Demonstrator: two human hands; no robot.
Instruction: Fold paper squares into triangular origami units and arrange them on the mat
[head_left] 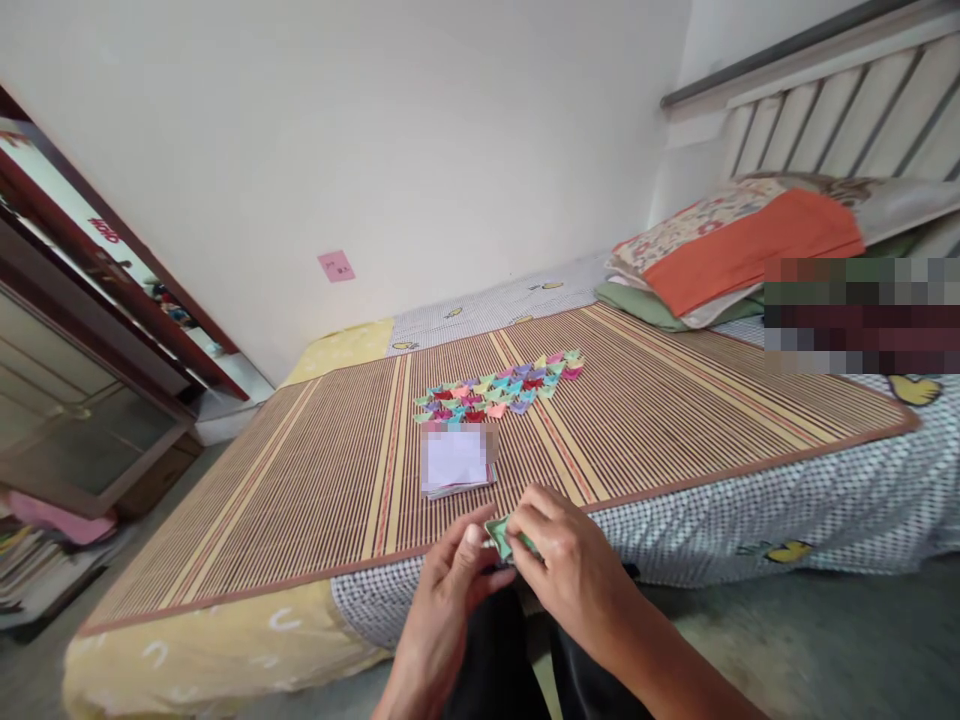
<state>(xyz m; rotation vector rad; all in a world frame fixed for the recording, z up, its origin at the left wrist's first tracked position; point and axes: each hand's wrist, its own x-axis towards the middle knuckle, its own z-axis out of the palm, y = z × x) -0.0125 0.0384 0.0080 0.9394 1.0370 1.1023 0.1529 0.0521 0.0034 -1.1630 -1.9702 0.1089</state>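
Observation:
A small piece of folded green paper (pixel 499 537) is between my two hands, just in front of the bed's near edge. My left hand (pixel 452 570) supports its left side, with the thumb up and the fingers curled beneath. From the right, the bent fingers of my right hand (pixel 556 550) pinch the paper and hide part of it. Beyond the hands, a stack of paper sheets (pixel 456 462) lies on the striped mat, its top sheet pale and partly blurred out. Several small folded paper pieces (pixel 499 390) in many colours lie in rows behind that stack.
The striped mat (pixel 300 480) covers much of the bed. Pillows with an orange cloth (pixel 757 250) are piled at the right by the headboard (pixel 847 110). A pink note (pixel 336 266) is on the wall. A cabinet (pixel 82 400) stands at the left.

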